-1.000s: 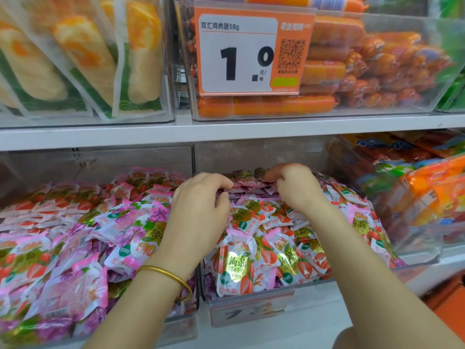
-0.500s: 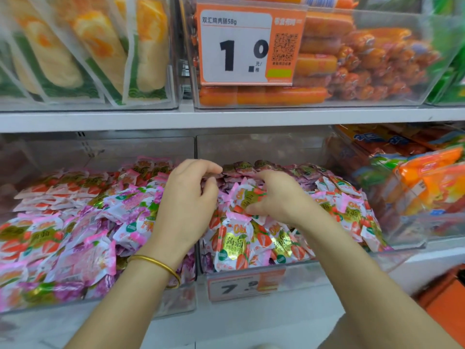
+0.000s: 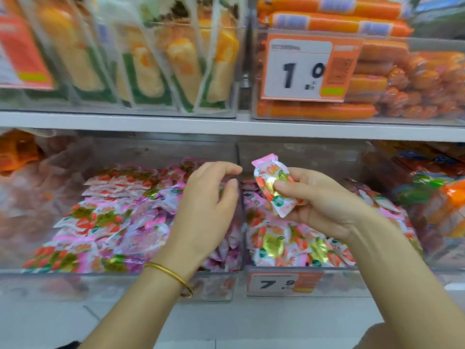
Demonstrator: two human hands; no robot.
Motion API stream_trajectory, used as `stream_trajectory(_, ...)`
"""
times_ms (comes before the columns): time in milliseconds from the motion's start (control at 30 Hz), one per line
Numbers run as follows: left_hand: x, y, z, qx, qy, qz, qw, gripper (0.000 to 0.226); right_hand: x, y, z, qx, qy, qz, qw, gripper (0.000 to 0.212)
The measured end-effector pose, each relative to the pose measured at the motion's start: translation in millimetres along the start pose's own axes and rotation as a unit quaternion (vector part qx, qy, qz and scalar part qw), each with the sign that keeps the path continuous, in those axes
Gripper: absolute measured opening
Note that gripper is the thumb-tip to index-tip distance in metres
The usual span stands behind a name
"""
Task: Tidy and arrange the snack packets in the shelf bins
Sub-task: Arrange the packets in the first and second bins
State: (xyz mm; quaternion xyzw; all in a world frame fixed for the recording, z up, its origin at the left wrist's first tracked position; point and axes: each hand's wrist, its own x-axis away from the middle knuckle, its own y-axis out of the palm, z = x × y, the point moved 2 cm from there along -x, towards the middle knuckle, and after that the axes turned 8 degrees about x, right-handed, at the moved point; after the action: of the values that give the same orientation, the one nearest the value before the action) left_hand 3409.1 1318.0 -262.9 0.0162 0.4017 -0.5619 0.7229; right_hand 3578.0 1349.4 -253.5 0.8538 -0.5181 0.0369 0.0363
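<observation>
**One packet lifted above the right bin**

You face a white shelf board [image 3: 176, 123] that runs across the view, with clear bins above and below it. Below it, the left bin [image 3: 100, 285] and the right bin [image 3: 339, 283] stand side by side, their walls touching at the middle. Each holds a heap of small pink, red and gold snack packets: the left heap [image 3: 113, 217] spreads wide and slopes up toward the back, and the right heap [image 3: 289, 245] is stacked against the front wall. Further right, another bin [image 3: 440, 197] holds orange and green packs, too blurred to read.

On the upper level, tall clear packs of yellow corn [image 3: 151, 66] stand on the left and orange sausages [image 3: 314, 110] lie stacked on the right.

Your right hand [image 3: 324, 205] hovers above the right heap, palm turned toward you. Its thumb and curled fingers pinch a single packet [image 3: 266, 172], which is tilted with its pink end up and clear of the pile. Your left hand [image 3: 206, 210] hangs over the wall between the two bins. Its fingers are loosely bent, the thumb stands apart from the forefinger, and it holds nothing.

An orange price tag [image 3: 307, 69] reading 1.0 hangs on the sausage bin. A smaller tag [image 3: 281, 283] reading 7.9 sits on the front of the right bin. A thin gold bangle [image 3: 171, 273] circles your left wrist.
</observation>
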Motion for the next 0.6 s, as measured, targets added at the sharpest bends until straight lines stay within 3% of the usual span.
stream_trajectory(200,16,-68,-23,-0.015,-0.058,0.082,0.995,0.027,-11,76,-21,0.091,-0.053,-0.039,0.994,0.024)
stream_trajectory(300,26,-121,-53,-0.1,-0.096,0.137,0.981,0.024,-31,121,-28,0.154,-0.063,-0.06,0.984,0.009)
stream_trajectory(467,46,-181,-98,-0.177,-0.187,0.161,0.953,0.03,-96,189,-21,0.204,0.014,-0.035,0.978,0.017)
stream_trajectory(600,58,-197,-109,-0.164,-0.206,0.157,0.952,0.03,-149,239,-9,0.322,0.029,0.008,0.946,0.023)
